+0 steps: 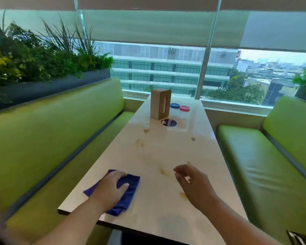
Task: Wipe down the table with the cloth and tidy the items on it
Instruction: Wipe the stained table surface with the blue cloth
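Note:
A long pale table (166,152) with several brownish stains runs away from me toward the window. My left hand (109,188) presses flat on a blue cloth (129,193) near the table's front left corner. My right hand (193,183) hovers just above the table to the right, fingers loosely curled and holding nothing. At the far end stands a brown tissue box (160,103). Beside it are two clear jars, one with a blue lid (174,105) and one with a red lid (184,108). A dark round sticker (168,123) lies in front of them.
Green padded benches flank the table, left bench (51,138) and right bench (265,165). A planter with green plants (34,55) runs behind the left bench. A large window with blinds (166,71) closes off the far end.

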Tool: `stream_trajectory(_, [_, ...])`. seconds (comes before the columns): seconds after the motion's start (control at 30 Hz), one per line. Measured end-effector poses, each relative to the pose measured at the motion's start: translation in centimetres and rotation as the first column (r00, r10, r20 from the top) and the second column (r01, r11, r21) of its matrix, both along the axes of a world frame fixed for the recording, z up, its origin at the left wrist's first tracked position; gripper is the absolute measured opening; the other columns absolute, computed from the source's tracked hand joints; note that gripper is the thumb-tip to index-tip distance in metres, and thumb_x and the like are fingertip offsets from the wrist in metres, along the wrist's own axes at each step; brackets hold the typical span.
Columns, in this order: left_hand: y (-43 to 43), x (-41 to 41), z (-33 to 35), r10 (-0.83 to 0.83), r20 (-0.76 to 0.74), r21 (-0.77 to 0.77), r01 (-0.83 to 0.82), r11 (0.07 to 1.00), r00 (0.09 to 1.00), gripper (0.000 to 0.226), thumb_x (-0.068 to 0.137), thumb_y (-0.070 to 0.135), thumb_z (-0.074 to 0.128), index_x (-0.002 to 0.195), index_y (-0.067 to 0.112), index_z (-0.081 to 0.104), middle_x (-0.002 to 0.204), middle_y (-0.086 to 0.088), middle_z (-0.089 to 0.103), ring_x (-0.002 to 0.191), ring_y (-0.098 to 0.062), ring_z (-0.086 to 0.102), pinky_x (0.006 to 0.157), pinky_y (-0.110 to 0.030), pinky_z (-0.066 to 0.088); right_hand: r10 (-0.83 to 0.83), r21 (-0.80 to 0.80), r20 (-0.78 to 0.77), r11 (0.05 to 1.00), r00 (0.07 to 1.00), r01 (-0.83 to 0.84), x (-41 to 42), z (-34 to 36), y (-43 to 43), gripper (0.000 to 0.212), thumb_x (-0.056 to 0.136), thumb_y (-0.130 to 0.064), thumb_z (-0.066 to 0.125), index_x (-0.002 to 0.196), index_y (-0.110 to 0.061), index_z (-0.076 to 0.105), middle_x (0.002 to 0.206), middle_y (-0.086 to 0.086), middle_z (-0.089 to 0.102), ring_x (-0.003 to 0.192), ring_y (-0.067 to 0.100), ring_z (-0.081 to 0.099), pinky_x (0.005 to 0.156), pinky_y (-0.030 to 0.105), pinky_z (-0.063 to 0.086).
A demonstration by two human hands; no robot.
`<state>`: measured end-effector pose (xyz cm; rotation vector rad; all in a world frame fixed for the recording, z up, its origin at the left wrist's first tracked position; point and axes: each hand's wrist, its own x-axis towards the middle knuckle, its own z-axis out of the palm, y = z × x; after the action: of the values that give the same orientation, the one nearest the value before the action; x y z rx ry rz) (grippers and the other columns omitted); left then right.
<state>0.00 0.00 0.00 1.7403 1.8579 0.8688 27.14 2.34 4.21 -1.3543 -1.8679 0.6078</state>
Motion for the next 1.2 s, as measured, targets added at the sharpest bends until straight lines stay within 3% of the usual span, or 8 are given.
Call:
stream_trajectory(0.33, [-0.2, -2.1, -4.6, -0.119, -0.341, -0.317, 0.005, 0.949, 0.933, 0.077, 0.081, 0.067, 0.047, 0.147, 0.038, 0.019, 0.159, 0.006, 0.003, 0.146, -0.016, 0.001, 0.118, -0.037, 0.014, -0.111, -0.207, -0.109, 0.975, 0.988, 0.086, 1.0, -3.9, -2.4, 0.018, 0.091, -0.017, 0.061, 0.089, -0.035, 0.067, 0.094, -0.018, 0.067, 0.09, -0.007, 0.058, 0.082, 0.017, 0.046])
stream_trajectory(0.6, [-1.4, -0.8, -5.2, -0.046, -0.559, -0.033, 0.033, 0.999, 0.828, 0.047, 0.088, 0.049, 0.051, 0.131, 0.03, 0.05, 0.139, -0.003, 0.047, 0.126, -0.028, 0.044, 0.093, -0.039, 0.044, -0.184, -0.299, -0.137, 0.944, 0.973, 0.136, 1.5, -6.0, -3.6, 0.019, 0.09, -0.014, 0.062, 0.087, -0.032, 0.069, 0.093, -0.016, 0.068, 0.086, -0.007, 0.058, 0.072, 0.012, 0.041])
stream_trajectory(0.7, [-1.5, -0.7, -5.7, -0.034, -0.542, 0.162, 0.145, 0.976, 0.839, 0.027, 0.075, 0.042, 0.065, 0.093, 0.023, 0.068, 0.093, 0.001, 0.059, 0.085, -0.026, 0.058, 0.066, -0.034, 0.045, -0.185, -0.32, -0.153, 0.939, 0.971, 0.128, 1.2, -6.2, -3.9, 0.02, 0.09, -0.015, 0.062, 0.085, -0.033, 0.069, 0.093, -0.013, 0.069, 0.088, -0.001, 0.061, 0.074, 0.017, 0.042])
stream_trajectory(0.77, [-1.2, -0.4, -5.8, -0.069, -0.498, 0.067, 0.118, 0.991, 0.865, 0.038, 0.074, 0.054, 0.05, 0.094, 0.026, 0.065, 0.11, -0.001, 0.058, 0.106, -0.029, 0.055, 0.086, -0.042, 0.044, -0.168, -0.325, -0.14, 0.939, 0.976, 0.115, 0.7, -6.2, -4.0, 0.019, 0.09, -0.016, 0.062, 0.085, -0.034, 0.068, 0.094, -0.014, 0.069, 0.09, 0.003, 0.061, 0.075, 0.02, 0.044])
stream_trajectory(0.83, [-1.3, 0.4, -5.9, -0.14, -0.411, -0.113, 0.102, 0.988, 0.901, 0.06, 0.073, 0.067, 0.034, 0.115, 0.03, 0.054, 0.149, -0.004, 0.033, 0.142, -0.029, 0.022, 0.114, -0.049, 0.014, -0.136, -0.301, -0.103, 0.948, 0.985, 0.099, -0.2, -5.9, -3.9, 0.02, 0.091, -0.018, 0.061, 0.086, -0.036, 0.067, 0.094, -0.017, 0.067, 0.088, 0.002, 0.061, 0.078, 0.022, 0.047])
stream_trajectory(0.9, [-1.4, 1.4, -5.8, -0.219, -0.343, -0.21, 0.152, 0.966, 0.913, 0.076, 0.072, 0.073, 0.023, 0.132, 0.031, 0.042, 0.159, 0.0, 0.009, 0.147, -0.023, -0.003, 0.117, -0.044, -0.008, -0.084, -0.24, -0.048, 0.968, 0.995, 0.07, -1.6, -5.7, -3.4, 0.02, 0.091, -0.018, 0.061, 0.087, -0.036, 0.067, 0.095, -0.019, 0.066, 0.089, 0.0, 0.06, 0.08, 0.021, 0.047])
stream_trajectory(1.03, [-2.3, 2.4, -4.3, -0.173, 0.006, -0.098, 0.172, 0.98, 0.985, 0.036, 0.098, 0.036, 0.039, 0.13, 0.027, 0.051, 0.156, 0.003, 0.024, 0.145, -0.009, 0.006, 0.116, -0.026, -0.004, 0.102, -0.136, 0.136, 0.987, 0.985, -0.083, -5.9, -5.6, -2.2, 0.018, 0.093, -0.018, 0.056, 0.104, -0.027, 0.067, 0.106, -0.021, 0.056, 0.097, -0.005, 0.052, 0.087, 0.011, 0.038])
stream_trajectory(1.2, [-2.9, -0.6, -4.3, 0.05, -0.09, 0.133, -0.038, 0.99, 0.995, 0.033, 0.093, 0.015, 0.051, 0.125, 0.018, 0.057, 0.146, 0.001, 0.042, 0.142, -0.015, 0.022, 0.113, -0.026, 0.011, 0.33, -0.234, 0.403, 0.939, 0.854, -0.253, -12.2, -6.9, -2.1, 0.053, 0.099, -0.04, 0.039, 0.149, -0.029, 0.025, 0.158, -0.009, 0.015, 0.146, 0.013, 0.008, 0.118, 0.031, 0.009])
